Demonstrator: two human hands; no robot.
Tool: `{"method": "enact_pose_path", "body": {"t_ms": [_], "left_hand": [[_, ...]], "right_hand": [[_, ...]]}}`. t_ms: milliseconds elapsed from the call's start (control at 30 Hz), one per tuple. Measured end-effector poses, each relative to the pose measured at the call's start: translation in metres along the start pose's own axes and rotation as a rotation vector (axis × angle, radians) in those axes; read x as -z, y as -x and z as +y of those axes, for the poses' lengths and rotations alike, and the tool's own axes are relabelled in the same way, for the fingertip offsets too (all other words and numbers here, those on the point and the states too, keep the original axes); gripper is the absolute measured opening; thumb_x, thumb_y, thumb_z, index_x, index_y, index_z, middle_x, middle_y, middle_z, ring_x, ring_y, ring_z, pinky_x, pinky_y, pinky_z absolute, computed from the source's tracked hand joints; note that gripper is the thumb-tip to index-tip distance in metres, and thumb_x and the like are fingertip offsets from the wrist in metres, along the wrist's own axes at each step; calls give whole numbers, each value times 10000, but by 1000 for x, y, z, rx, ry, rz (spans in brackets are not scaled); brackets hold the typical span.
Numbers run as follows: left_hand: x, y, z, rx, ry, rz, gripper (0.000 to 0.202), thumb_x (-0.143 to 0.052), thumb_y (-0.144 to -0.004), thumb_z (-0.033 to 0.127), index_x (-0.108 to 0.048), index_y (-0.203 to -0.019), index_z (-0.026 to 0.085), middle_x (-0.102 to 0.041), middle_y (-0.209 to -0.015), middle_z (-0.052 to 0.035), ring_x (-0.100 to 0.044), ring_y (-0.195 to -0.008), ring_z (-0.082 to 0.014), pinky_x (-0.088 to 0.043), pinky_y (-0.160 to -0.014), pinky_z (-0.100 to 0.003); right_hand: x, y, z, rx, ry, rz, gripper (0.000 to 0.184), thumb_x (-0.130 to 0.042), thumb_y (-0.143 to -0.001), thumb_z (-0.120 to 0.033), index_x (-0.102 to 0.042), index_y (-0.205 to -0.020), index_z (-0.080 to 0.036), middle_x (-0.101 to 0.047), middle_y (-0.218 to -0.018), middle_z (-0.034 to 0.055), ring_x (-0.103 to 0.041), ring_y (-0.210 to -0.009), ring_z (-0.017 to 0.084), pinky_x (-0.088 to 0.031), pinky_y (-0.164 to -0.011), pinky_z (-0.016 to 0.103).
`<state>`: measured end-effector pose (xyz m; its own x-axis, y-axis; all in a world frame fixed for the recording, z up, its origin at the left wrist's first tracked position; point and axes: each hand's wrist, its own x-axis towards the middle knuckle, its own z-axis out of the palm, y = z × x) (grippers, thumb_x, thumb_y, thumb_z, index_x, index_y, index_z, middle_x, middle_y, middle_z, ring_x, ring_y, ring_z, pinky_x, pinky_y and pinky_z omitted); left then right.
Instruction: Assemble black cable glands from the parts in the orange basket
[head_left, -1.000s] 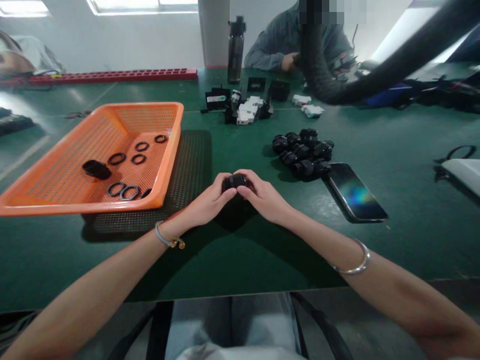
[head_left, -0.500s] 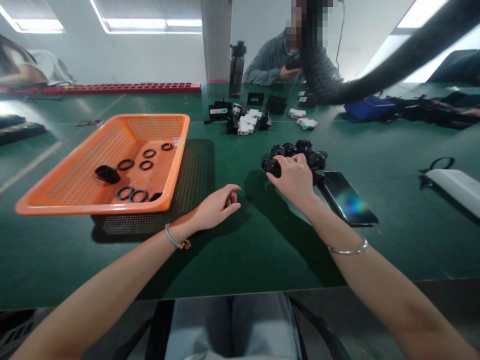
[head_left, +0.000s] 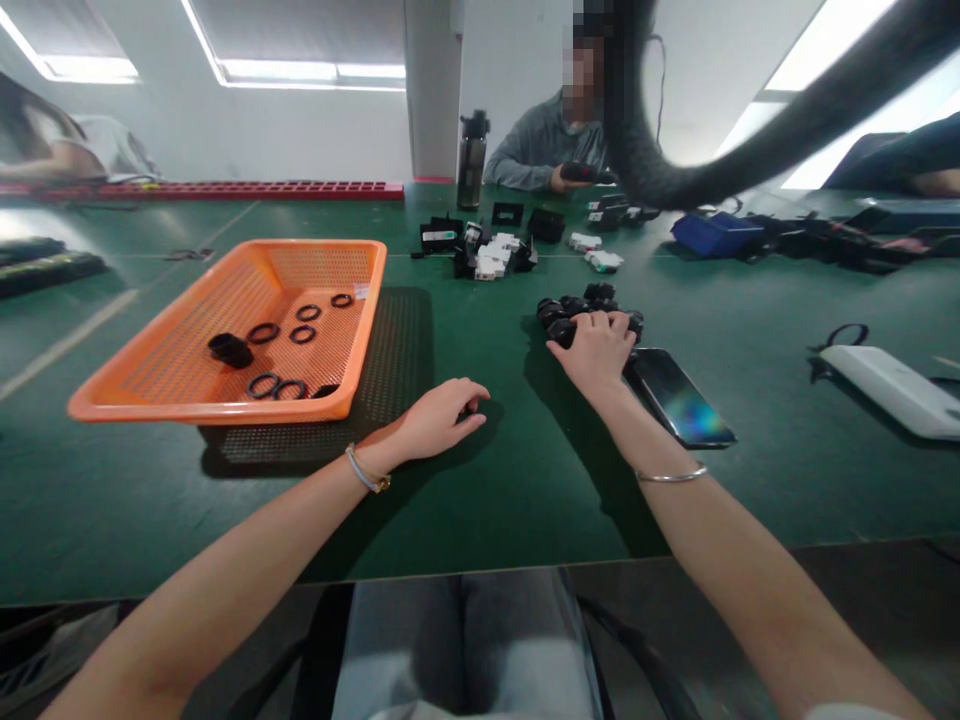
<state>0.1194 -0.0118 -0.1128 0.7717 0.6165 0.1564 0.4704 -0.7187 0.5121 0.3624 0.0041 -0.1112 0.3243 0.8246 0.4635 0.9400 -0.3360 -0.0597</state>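
My right hand point(head_left: 596, 355) lies over the near side of a pile of black round parts point(head_left: 600, 291), thumb and fingers curved around some of them. The fingertips are partly lost among the parts. My left hand point(head_left: 439, 418) rests low over the green table between the basket and the pile. Its fingers are loosely bent, thumb apart from them, and I see nothing held. To its left stands an orange mesh basket point(head_left: 379, 290) with several black rings point(head_left: 303, 334) and a black ribbed cylinder point(head_left: 230, 350) inside. A phone point(head_left: 679, 395) lies beside my right wrist, close to the pile.
Farther back are white and black small parts point(head_left: 495, 255) and a dark bottle point(head_left: 472, 160). A co-worker point(head_left: 517, 150) sits across the table. A white device with a strap point(head_left: 889, 385) lies at the right, near a blue bin point(head_left: 716, 235). A thick black tube point(head_left: 750, 150) hangs overhead.
The view has shifted slightly. My right hand and the black parts under it sit nearer the phone, and the pile looks more compact. My left hand has barely moved.
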Motion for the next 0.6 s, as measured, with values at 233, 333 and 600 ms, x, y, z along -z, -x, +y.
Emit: {"method": "enact_pose_path", "body": {"t_ms": [233, 333, 600], "left_hand": [[-1, 1, 1, -26, -25, 0, 220, -528, -854, 217, -534, -1057, 132, -571, -866, -52, -542, -825, -173, -465, -776, -314], [-1, 1, 2, -57, -36, 7, 214, -524, -856, 216, -530, -1058, 143, -568, -871, -49, -541, -836, -173, -468, -770, -307], [44, 14, 21, -52, -134, 298, 210, -450, -887, 241, -531, -1068, 170, -573, -984, -71, -525, -946, -184, -456, -853, -327]], "right_hand": [[2, 2, -3, 175, -63, 74, 416, -655, -738, -303, -578, -1107, -127, -573, -1135, 180, -398, -1079, 372, -362, -813, 492], [0, 4, -5, 300, -184, 135, 310, -584, -781, -282, -607, -1051, -133, -599, -1073, 172, -415, -1062, 359, -367, -839, 497], [0, 10, -13, 624, -412, -43, 284, -448, -819, -209, -639, -1023, -156, -660, -944, 123, -530, -961, 283, -416, -912, 448]]}}
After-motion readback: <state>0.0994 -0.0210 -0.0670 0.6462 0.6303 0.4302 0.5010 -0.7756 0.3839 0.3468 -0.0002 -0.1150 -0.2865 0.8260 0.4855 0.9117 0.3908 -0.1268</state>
